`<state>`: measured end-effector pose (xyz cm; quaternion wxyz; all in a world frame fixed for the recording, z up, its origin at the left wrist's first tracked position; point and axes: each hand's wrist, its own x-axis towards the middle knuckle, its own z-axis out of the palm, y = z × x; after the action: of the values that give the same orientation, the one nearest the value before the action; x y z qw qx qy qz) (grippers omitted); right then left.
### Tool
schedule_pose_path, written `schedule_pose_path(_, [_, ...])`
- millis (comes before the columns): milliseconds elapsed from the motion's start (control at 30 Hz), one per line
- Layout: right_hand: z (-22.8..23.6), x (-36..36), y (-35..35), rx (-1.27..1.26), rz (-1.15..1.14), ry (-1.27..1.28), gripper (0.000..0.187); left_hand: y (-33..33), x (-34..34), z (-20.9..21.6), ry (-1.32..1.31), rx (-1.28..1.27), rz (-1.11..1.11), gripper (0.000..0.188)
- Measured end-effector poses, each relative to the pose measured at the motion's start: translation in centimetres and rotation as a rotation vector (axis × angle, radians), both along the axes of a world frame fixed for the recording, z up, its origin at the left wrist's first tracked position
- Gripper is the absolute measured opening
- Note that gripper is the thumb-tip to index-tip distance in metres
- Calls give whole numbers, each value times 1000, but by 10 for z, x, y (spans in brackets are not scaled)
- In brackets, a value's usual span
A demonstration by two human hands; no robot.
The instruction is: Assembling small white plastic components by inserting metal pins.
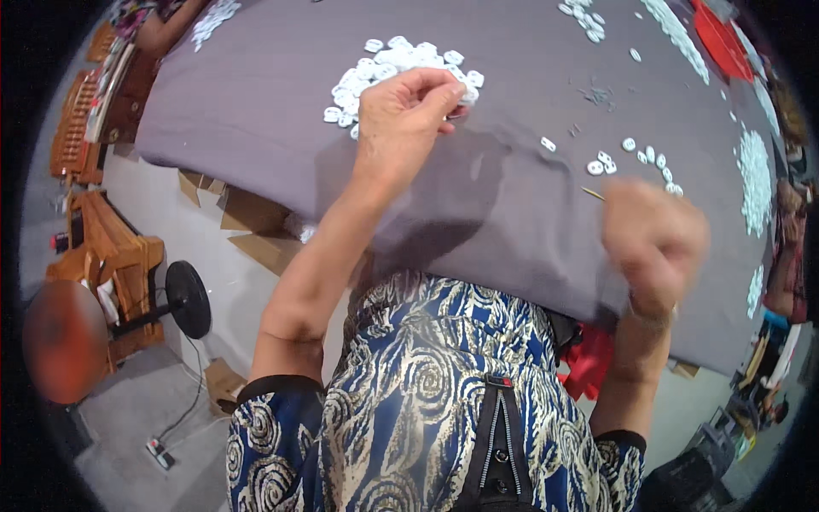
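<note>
My left hand (412,109) is over the near edge of a pile of small white plastic pieces (394,60). Its thumb and forefinger are pressed together; what they pinch, if anything, blends with the white pieces behind. To the right my right hand (655,241) is smeared by motion, with its fingers curled in. A thin brass-coloured rod (593,194) pokes out of it toward the upper left; the rest of that rod is hidden in the fist. Beyond this hand lie several loose white pieces (595,167), some round with holes, some oblong.
A grey-brown cloth (264,102) covers the table. Small dark pins (600,94) lie scattered at the back right. More white pieces (756,183) line the right edge, near a red basket (721,38). Another person's arm (166,30) shows at the far left. A fan (64,341) stands on the left.
</note>
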<state>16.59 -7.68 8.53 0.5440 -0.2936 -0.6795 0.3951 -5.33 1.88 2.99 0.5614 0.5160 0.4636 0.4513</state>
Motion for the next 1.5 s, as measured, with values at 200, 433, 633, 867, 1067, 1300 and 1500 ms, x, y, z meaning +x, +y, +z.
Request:
schedule_pose_path(200, [126, 35, -128, 527, -675, -2127, 29, 47, -40, 1, 369, 264, 232, 23])
schedule_pose_path(433, [119, 82, -157, 847, -627, -1866, 28, -7, -27, -11, 156, 321, 243, 13])
schedule_pose_path(633, [107, 78, -133, 1117, -538, -1559, 27, -62, 11, -32, 230, 414, -173, 8])
schedule_pose_path(867, [95, 55, -98, 1384, -423, -1151, 27, -57, 13, -42, 214, 452, -119, 8])
schedule_pose_path(1067, [85, 31, -70, 1564, -323, -772, 27, -59, 19, -43, 265, 520, -110, 8])
schedule_pose_path(1300, [90, 14, -53, 1737, -194, -419, 28, -59, 15, -45, 293, 501, -111, 8])
schedule_pose_path(1500, [97, -3, -45, 1839, -71, -149, 29, -60, 15, -45, 299, 495, -132, 8])
